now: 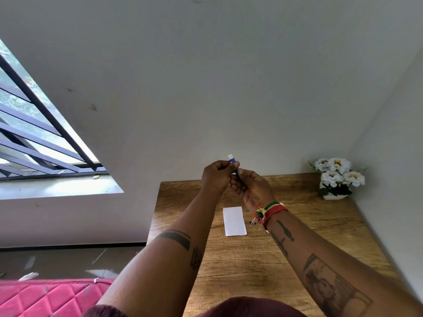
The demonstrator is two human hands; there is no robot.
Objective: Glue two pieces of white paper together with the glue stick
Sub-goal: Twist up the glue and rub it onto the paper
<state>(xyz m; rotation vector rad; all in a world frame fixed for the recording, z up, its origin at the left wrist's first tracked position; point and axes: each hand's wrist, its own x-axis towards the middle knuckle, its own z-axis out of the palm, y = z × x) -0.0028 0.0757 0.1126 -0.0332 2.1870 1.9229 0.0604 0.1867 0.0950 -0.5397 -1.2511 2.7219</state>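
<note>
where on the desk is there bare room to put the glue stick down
Bare wood lies left of the white paper up to the desk edge, and in the near stretch between the forearms. Right of the paper, free wood runs toward the flower pot. Both hands hold the glue stick above the far middle.

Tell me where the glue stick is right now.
In the head view the glue stick is held up between the left hand and right hand, above the wooden table's far edge.
</note>
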